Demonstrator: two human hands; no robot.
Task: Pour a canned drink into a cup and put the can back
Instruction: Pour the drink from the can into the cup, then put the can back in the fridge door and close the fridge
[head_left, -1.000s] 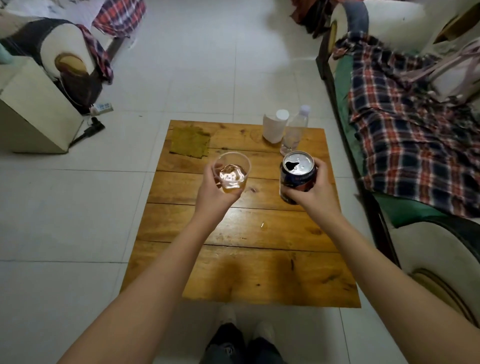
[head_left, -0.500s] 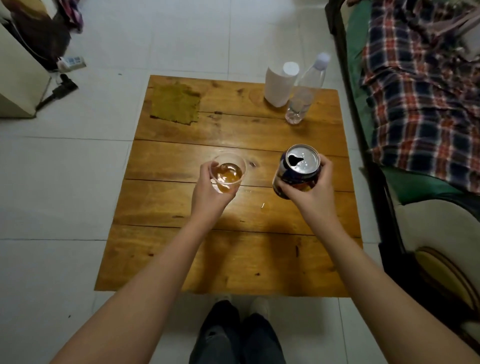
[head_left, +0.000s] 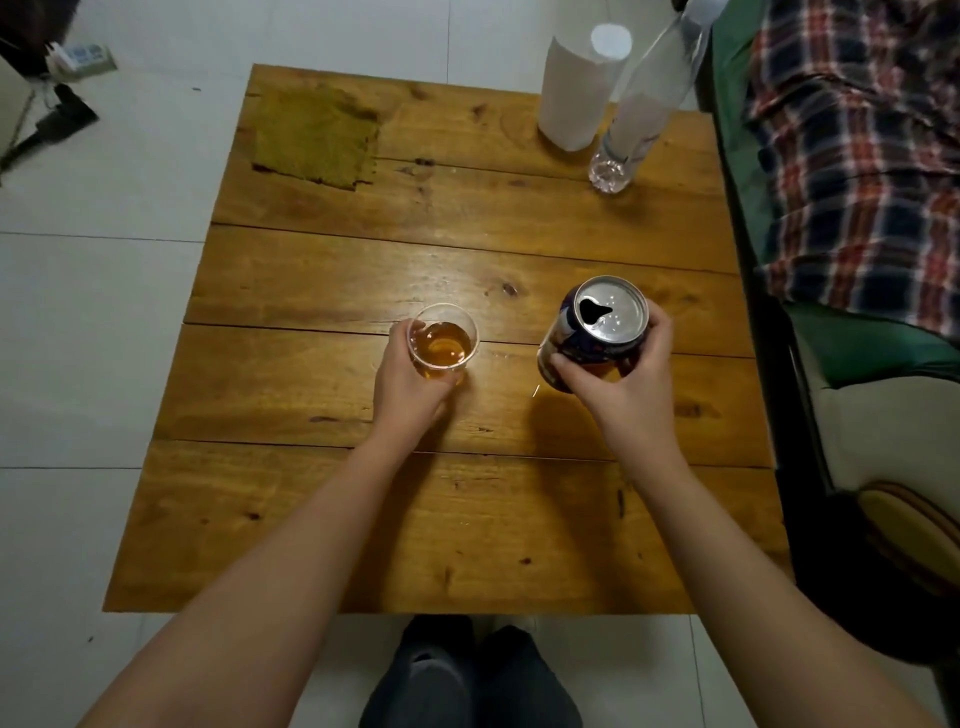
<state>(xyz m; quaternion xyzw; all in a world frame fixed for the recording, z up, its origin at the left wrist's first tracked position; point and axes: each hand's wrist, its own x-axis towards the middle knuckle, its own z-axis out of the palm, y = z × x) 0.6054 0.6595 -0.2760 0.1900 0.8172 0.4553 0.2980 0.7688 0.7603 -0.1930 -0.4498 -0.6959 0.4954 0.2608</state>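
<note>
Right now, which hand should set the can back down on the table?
The right hand. It already has its grip around the opened can, over bare wood of the table. The left hand is busy holding the cup of amber drink.

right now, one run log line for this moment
left hand: holds cup | right hand: holds can | drink in cup

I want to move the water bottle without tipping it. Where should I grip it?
Grip the water bottle around its clear mid-body, coming from the near side. It stands tall and narrow at the wooden table's far right edge, close beside the white paper roll, so the left is crowded.
</note>
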